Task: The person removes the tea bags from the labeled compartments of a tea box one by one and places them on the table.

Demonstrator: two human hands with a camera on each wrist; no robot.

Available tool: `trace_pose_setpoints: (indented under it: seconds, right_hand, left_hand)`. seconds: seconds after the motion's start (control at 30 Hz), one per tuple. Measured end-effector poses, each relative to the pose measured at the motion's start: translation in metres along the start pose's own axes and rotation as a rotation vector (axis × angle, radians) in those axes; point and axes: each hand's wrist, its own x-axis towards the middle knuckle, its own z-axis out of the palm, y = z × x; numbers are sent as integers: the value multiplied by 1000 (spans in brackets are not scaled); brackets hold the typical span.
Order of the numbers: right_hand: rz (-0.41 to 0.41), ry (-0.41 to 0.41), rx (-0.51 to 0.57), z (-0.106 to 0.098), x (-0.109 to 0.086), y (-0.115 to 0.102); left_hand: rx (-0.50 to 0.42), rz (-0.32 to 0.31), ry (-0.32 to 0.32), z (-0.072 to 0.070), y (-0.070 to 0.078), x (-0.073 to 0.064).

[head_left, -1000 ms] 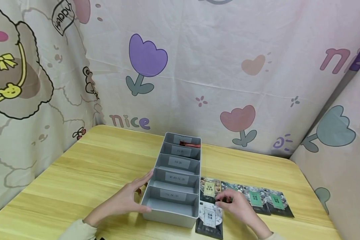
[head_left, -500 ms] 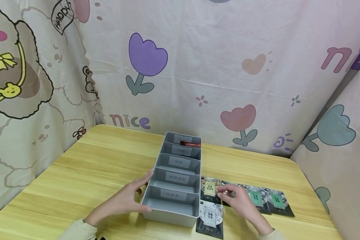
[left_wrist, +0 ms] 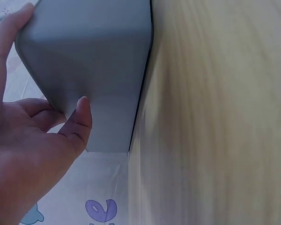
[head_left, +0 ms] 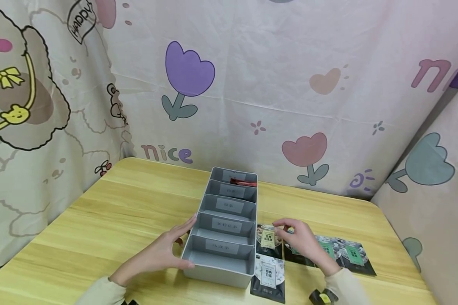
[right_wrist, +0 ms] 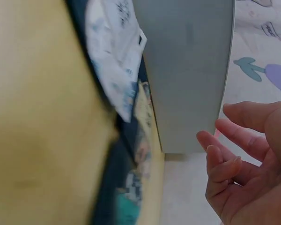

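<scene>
A long grey divided box (head_left: 217, 275) stands on the table with paper labels on its dividers. My left hand (head_left: 162, 250) touches its near left corner and left rim, thumb and fingers spread; in the left wrist view, the fingers (left_wrist: 84, 115) lie by the grey wall. To the right of the box lie a white-label tea sachet (head_left: 268, 277), a yellow-label tea sachet (head_left: 268, 240) and several green-label tea sachets (head_left: 354, 256). My right hand (head_left: 301, 241) hovers over the yellow-label sachet and partly hides a green one. Nothing is between its loosely bent fingers.
A red packet (head_left: 243, 182) sits in the box's farthest compartment. The wooden table (head_left: 137, 203) ends at a printed curtain (head_left: 248, 106) behind and at both sides. A dark device (head_left: 322, 296) is worn at the right wrist.
My right hand has lifted and moved away from me, from beside the sachets to above them. The left hand stays at the box. No sachet has visibly moved.
</scene>
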Motion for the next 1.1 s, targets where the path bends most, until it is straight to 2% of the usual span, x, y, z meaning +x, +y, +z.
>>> trace_pose_setpoints:
  seconds: [0.3, 0.47, 0.6, 0.77, 1.0, 1.1]
  right_hand:
    - [-100, 17, -46, -7, 47, -18]
    - [-92, 9, -8, -3, 66, -20]
    - [-80, -25, -15, 0, 76, -22]
    - [-133, -34, -106, 3, 85, -24]
    - [-195, -138, -164, 10, 90, -31]
    - [-210, -150, -201, 13, 91, -32]
  left_hand:
    - [-22, -5, 1, -1, -1, 2]
    - [-27, 9, 4, 0, -2, 3]
    - [-33, 7, -5, 0, -2, 3]
    - [-26, 6, -14, 0, 0, 1]
    - [-27, 5, -16, 0, 0, -1]
    - [-26, 13, -16, 1, 0, -1]
